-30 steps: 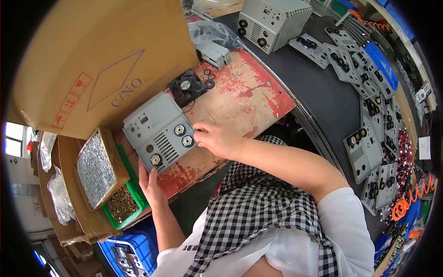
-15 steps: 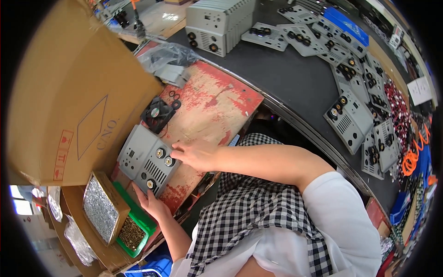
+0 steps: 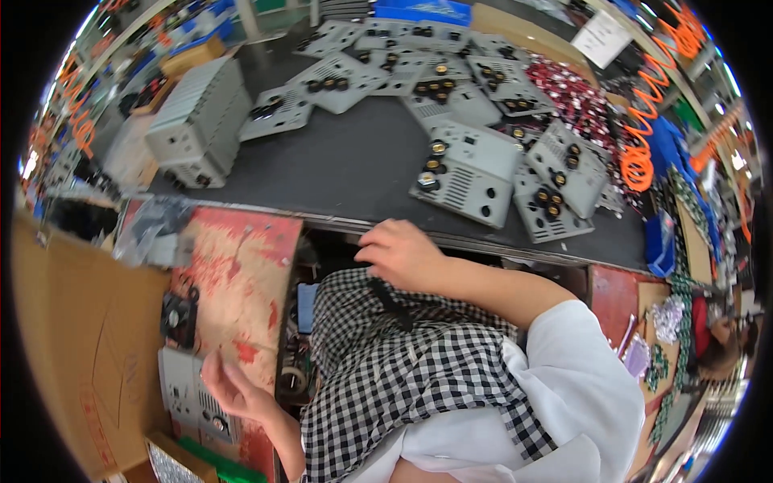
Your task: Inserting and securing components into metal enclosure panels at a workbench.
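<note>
My left hand is raised over the right side of a grey slotted metal panel, fingers apart and nothing in them. That panel lies on the worn red work board and is partly covered by the hand. A black fan rests just beyond it. My right hand hovers over my lap at the near edge of the black bench, fingers loosely bent and apart, with no object visible in it. The nearest thing on the bench is a grey panel with black and brass sockets.
Several more socketed panels spread along the back of the bench, left of a red heap of small parts. A stack of grey panels stands back left. A tall cardboard box borders the board, and orange coiled hose hangs at right.
The view has swung right. My right hand has left the panel on the red board and moved right to the bench edge. My left hand has lifted from the panel's edge.
</note>
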Available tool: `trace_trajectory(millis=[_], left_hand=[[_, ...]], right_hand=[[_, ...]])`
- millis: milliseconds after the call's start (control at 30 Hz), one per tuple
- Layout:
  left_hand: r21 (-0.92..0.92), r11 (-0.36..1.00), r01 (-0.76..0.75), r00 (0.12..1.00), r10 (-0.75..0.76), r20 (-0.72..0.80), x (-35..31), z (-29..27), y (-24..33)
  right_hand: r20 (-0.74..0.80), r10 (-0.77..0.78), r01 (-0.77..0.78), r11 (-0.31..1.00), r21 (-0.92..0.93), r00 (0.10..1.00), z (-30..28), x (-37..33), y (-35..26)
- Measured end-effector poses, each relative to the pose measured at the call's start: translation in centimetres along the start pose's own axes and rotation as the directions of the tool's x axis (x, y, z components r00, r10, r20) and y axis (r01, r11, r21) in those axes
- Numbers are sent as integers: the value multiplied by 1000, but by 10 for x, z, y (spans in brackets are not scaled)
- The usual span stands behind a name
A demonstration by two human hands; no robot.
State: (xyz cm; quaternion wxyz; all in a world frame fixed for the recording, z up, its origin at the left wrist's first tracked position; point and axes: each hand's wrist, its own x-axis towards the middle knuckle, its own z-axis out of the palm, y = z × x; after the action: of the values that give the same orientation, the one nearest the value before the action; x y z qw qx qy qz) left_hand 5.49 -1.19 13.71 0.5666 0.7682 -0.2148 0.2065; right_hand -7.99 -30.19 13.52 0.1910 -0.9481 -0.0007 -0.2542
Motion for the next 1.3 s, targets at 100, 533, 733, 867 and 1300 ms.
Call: trace_trajectory(millis=[100,533,733,867,1300], left_hand=[[-281,922,267,896,-130,424,-2,60,1],[-92,253,963,93,8,996,-38,191,25],[-298,-23,954,294,-105,950,-41,165,-13],[-486,-164,858,428,-293,855,-39,149,-20],[-324,-109,940,294,-225,929,-29,133,-25]], right_hand=[[-92,200,-218,939,-266,975,-48,-38,27],[-75,138,-147,982,-119,988,-15,-39,38],[121,-109,102,993,64,987,20,8,22],[219,-141,91,971,222,965,32,49,9],[231,-163,149,986,80,959,94,127,-11]])
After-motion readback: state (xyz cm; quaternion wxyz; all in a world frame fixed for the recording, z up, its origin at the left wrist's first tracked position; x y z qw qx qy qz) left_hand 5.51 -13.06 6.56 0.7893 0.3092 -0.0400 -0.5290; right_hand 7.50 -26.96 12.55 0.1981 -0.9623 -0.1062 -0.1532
